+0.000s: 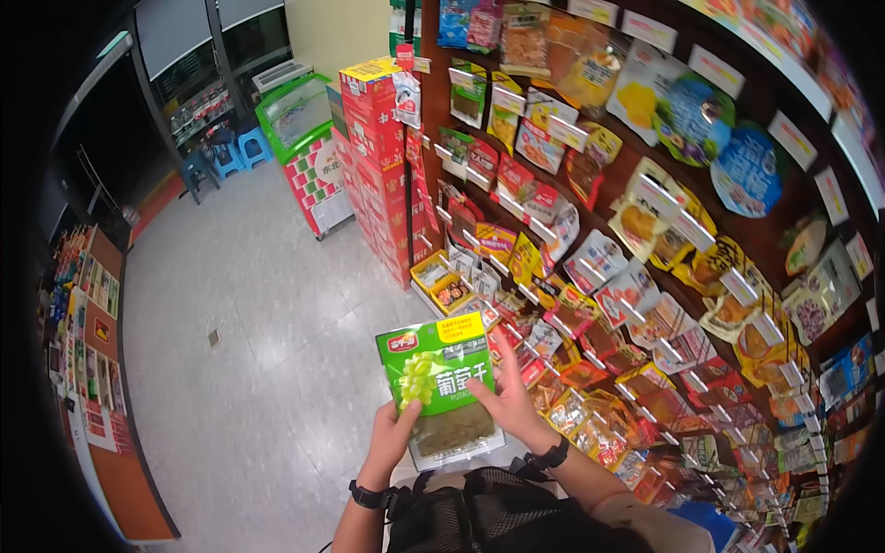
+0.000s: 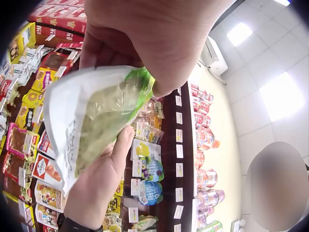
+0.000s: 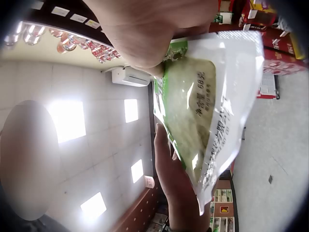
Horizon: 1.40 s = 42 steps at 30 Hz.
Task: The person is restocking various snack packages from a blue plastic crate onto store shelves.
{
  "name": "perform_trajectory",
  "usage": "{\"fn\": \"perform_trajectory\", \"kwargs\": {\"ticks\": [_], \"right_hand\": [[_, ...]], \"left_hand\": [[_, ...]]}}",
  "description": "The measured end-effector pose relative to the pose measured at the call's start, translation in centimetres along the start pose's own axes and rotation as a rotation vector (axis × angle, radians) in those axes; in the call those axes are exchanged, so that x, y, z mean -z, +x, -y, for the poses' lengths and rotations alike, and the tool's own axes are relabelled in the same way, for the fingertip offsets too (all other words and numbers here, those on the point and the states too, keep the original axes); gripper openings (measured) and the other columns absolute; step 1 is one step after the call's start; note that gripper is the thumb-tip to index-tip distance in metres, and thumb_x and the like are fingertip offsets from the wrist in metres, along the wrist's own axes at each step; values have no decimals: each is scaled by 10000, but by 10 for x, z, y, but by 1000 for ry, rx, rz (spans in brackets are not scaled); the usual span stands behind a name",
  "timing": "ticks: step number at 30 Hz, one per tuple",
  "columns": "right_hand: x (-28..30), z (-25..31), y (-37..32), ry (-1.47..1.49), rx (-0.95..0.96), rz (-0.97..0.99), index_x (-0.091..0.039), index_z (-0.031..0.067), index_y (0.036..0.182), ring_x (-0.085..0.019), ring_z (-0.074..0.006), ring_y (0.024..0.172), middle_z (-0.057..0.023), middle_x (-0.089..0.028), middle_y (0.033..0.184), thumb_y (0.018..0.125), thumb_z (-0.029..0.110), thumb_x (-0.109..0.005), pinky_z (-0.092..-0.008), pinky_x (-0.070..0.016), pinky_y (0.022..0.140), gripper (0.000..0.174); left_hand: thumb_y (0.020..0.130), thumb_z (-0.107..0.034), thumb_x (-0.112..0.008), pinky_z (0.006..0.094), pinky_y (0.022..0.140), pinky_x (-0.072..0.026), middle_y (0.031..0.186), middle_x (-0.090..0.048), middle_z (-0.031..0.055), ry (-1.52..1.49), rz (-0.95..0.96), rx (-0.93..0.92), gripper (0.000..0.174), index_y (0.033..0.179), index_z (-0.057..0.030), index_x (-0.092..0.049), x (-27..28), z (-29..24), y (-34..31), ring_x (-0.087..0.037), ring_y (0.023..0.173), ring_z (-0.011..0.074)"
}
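Observation:
A green and white bag of raisins (image 1: pixel 442 364), with green grapes printed on its front, is held up before the person's chest in the head view. The left hand (image 1: pixel 395 431) pinches its left edge, thumb on the front. On the opposite edge, the right hand (image 1: pixel 510 401) grips it, thumb across the front and fingers behind. A see-through window in the lower part of the bag (image 3: pixel 188 96) shows the pale green contents in the right wrist view. The left wrist view shows the bag (image 2: pixel 104 111) from below, tilted between both hands.
Racks of hanging snack packets (image 1: pixel 636 304) with price tags rise close on the right. Stacked red cartons (image 1: pixel 376 157) and a green-rimmed freezer (image 1: pixel 297 120) stand ahead. Grey tiled floor (image 1: pixel 240 369) stretches to the left, bordered by a counter with goods (image 1: pixel 97 359).

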State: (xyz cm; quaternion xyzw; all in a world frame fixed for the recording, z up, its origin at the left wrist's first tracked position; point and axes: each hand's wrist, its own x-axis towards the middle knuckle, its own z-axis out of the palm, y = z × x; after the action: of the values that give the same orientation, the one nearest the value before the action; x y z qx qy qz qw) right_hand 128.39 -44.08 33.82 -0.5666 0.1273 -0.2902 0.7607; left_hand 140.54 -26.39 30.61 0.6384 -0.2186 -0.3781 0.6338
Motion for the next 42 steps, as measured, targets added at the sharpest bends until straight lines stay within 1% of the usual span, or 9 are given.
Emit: {"fn": "perform_trajectory", "kwargs": {"ticks": [3,8,11,15,20,26,33,38,42], "right_hand": [[-19,-23,63,-288,94,-81,-252,39,1501,-533,-189,1195,-113,-514,1328,958,33,-588,-311,-399,1032,638],[-60,-23,171,-520,94,-122,-580,11,1246,-548,-162,1159,-87,-623,1181,941,111,-645,-304,-399,1012,328],[-69,-30,218,-646,145,-181,-557,15,1277,-550,-180,1166,-103,-612,1220,923,107,-659,-309,-396,1020,379],[-77,-33,260,-718,106,-217,-528,32,1327,-537,-198,1209,-125,-592,1270,897,102,-682,-327,-395,1036,462],[-48,-46,320,-748,136,-367,-545,31,1324,-553,-215,1196,-138,-601,1269,895,79,-676,-339,-402,1030,450],[10,-54,411,-837,231,-550,-583,17,1275,-566,-226,1182,-146,-620,1225,917,79,-637,-345,-414,1012,368],[45,-38,534,-754,379,-559,-577,25,1262,-580,-275,1172,-176,-611,1223,938,65,-584,-325,-436,980,326],[52,-33,587,-855,397,-444,-598,59,1252,-590,-377,950,-184,-599,1020,918,36,-574,-412,-469,834,336],[54,-30,612,-848,459,-404,-619,42,1214,-626,-346,984,-187,-635,1061,908,15,-599,-372,-492,852,308]], "left_hand": [[1011,-194,-525,260,835,-460,1097,-662,68,-141,-54,-169,322,1249,23,-534,33,-41,59,-588,950,93],[974,-45,-551,252,842,-458,1094,-654,112,-246,115,-98,439,1363,-32,-347,112,-70,152,-586,996,109],[975,-92,-549,260,806,-459,1055,-668,77,-168,161,-111,448,1381,-57,-361,141,-74,205,-589,922,91],[983,-46,-523,263,910,-445,1176,-624,65,-178,326,-156,356,1325,-25,-429,153,-80,277,-574,1053,107],[986,-38,-536,238,884,-440,1202,-616,60,-175,447,-97,307,1284,-14,-463,142,-75,365,-561,1065,84],[963,-55,-570,248,847,-462,1203,-622,70,277,480,-288,366,1307,-22,-451,117,-88,513,-571,1038,78],[964,-105,-526,253,834,-475,1323,-582,146,-252,331,-335,473,1401,11,-383,51,-235,652,-601,1006,136],[966,-85,-486,231,795,-453,1236,-626,138,-234,283,-347,523,1456,35,-348,45,-268,692,-576,961,102],[951,-47,-502,236,816,-450,1235,-619,130,-71,189,-540,581,1500,-5,-316,43,-266,690,-561,977,111]]}}
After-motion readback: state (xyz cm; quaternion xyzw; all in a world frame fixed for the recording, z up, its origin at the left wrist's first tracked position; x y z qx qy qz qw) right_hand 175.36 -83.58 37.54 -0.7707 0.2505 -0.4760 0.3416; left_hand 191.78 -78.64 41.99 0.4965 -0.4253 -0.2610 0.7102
